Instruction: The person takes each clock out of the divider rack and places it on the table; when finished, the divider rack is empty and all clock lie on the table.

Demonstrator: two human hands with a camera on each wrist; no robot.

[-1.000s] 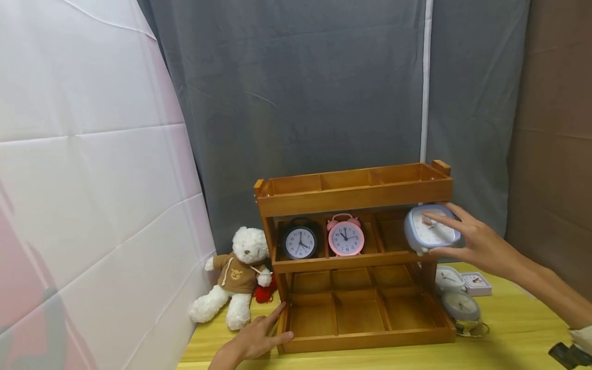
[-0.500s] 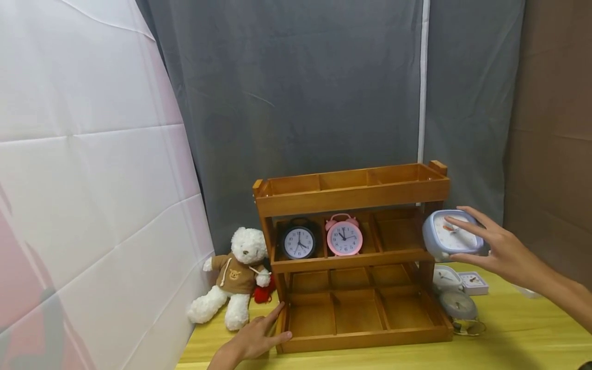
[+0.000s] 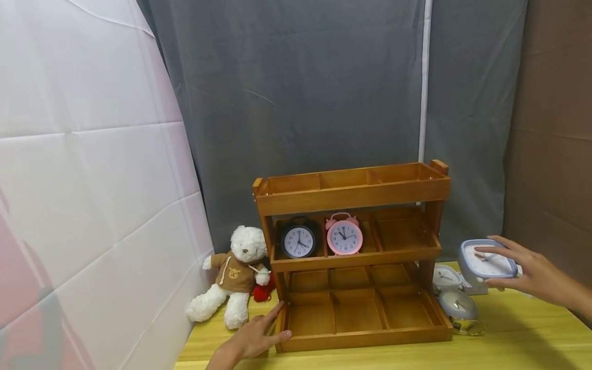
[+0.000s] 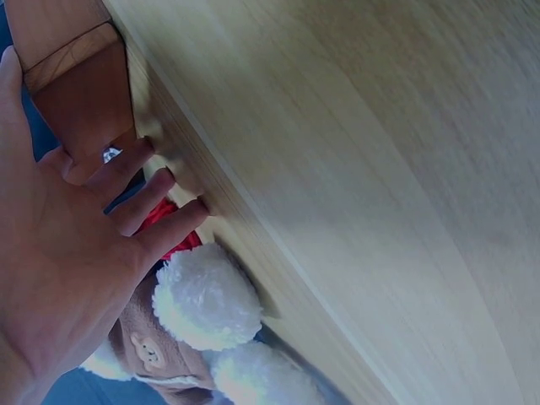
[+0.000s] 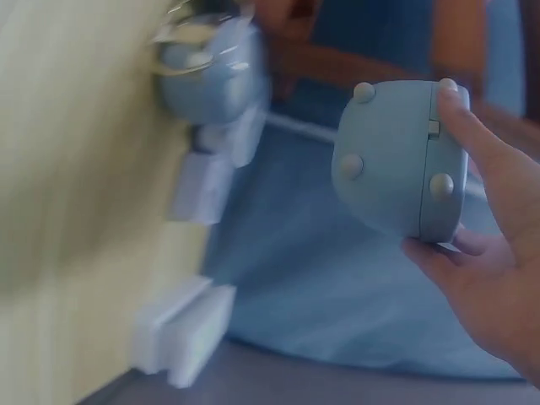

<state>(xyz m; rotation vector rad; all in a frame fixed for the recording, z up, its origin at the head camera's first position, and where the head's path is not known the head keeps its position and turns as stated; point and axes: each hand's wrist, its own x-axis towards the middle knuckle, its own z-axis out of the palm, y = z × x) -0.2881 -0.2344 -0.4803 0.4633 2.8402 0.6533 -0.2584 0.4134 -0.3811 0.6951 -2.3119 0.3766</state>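
My right hand [image 3: 538, 272] grips a blue square alarm clock [image 3: 490, 267] by its edges, in the air right of the wooden shelf [image 3: 353, 200]. In the right wrist view the underside of this clock [image 5: 384, 160] shows, with small round feet. My left hand [image 3: 250, 336] rests by the shelf's lower left corner; its fingers are spread, and the left wrist view has several fingertips [image 4: 202, 208] against the table. On the middle tier stand a black alarm clock [image 3: 298, 242] in the left compartment and a pink alarm clock [image 3: 345, 241] in the middle one.
Right of the shelf, a white clock [image 3: 446, 277] and a grey twin-bell clock [image 3: 457, 304] are on the yellow table [image 3: 522, 339]. Two white blocky things [image 5: 198, 333] lie farther along, blurred. A white teddy bear [image 3: 233, 288] sits left of the shelf, with something red [image 3: 262, 291] beside it.
My right hand has carried the blue alarm clock from the right end of the middle tier, out to the right and down. The left hand has stayed in place.
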